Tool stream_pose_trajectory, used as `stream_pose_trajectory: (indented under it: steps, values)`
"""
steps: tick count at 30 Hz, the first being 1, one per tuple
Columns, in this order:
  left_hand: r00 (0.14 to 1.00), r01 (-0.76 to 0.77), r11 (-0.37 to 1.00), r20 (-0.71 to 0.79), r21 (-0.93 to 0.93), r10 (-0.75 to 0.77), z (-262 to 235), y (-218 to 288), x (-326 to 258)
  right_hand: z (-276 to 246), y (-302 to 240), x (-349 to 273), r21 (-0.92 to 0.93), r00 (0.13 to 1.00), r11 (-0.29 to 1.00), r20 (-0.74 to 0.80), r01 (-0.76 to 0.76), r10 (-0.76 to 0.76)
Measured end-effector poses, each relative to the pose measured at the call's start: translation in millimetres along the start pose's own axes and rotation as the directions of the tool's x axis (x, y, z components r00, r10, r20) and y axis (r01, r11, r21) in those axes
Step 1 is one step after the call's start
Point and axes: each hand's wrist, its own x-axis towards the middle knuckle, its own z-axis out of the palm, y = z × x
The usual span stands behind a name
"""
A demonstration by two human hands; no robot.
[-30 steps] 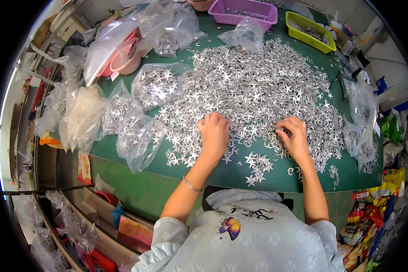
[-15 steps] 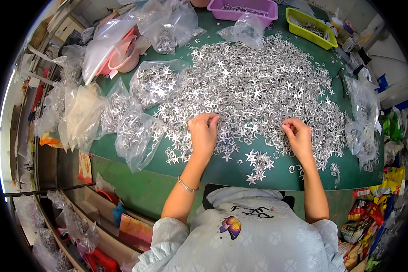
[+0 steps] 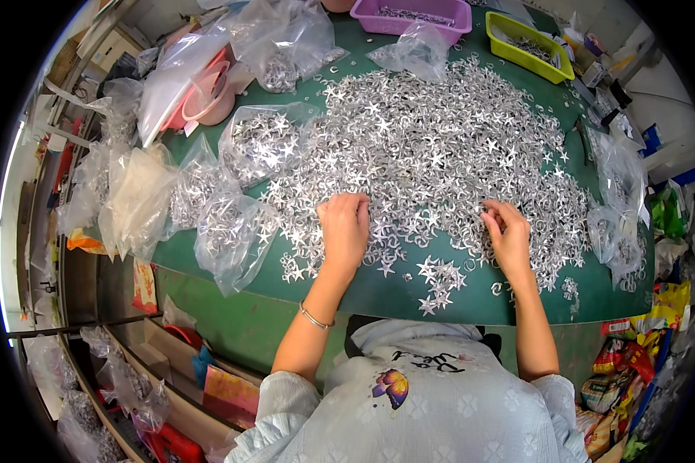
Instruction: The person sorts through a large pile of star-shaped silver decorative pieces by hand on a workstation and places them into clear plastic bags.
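Observation:
A wide pile of silvery metal pieces (image 3: pixel 409 147), stars and ring or crescent shapes mixed, covers the green table (image 3: pixel 347 297). At its near left edge my left hand (image 3: pixel 344 231) is closed, fingers curled down onto the pieces; what they hold, if anything, is hidden. My right hand (image 3: pixel 510 235) rests at the near right part of the pile, thumb and fingers pinched together. Something small and dark shows at its fingertips, too small to name. Between the hands and nearer to me lies a small separate group of stars (image 3: pixel 440 284).
Clear plastic bags of the same pieces (image 3: pixel 228 235) stand left of the pile, near a pink basin (image 3: pixel 212 96). At the back are a purple tray (image 3: pixel 440 31) and a yellow-green tray (image 3: pixel 529 50). More plastic bags (image 3: pixel 618 201) lie along the right edge.
My left hand has turned slightly, its fingers drawn closer together and lower on the pieces. The right hand keeps its place and its pinch almost unchanged.

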Motion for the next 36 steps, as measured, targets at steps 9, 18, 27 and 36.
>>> stream_pose_trajectory:
  steps: [9, 18, 27, 36]
  values:
    - [0.983, -0.047, 0.988, 0.185, 0.146, 0.019, 1.9, 10.1, -3.3, -16.0, -6.3, -15.9, 0.323, 0.923, 0.913, 0.364, -0.249, 0.124]
    - [0.968, -0.073, 0.976, 0.251, 0.207, 0.019, 2.8, 9.3, 4.6, -9.7, -16.2, -23.5, 0.028, 0.943, 0.98, 0.267, 0.196, -0.196]
    - [0.977, 0.155, 0.974, 0.172, -0.166, -0.126, -5.6, 25.4, 13.0, 6.6, 1.2, -4.6, -0.439, 0.971, 0.871, 0.017, 0.221, -0.238]
    - [0.877, 0.055, 0.894, 0.449, -0.445, 0.17, 34.6, 75.2, -50.9, 7.0, -3.1, -9.4, -0.464, 0.974, 0.862, 0.006, 0.204, -0.227]
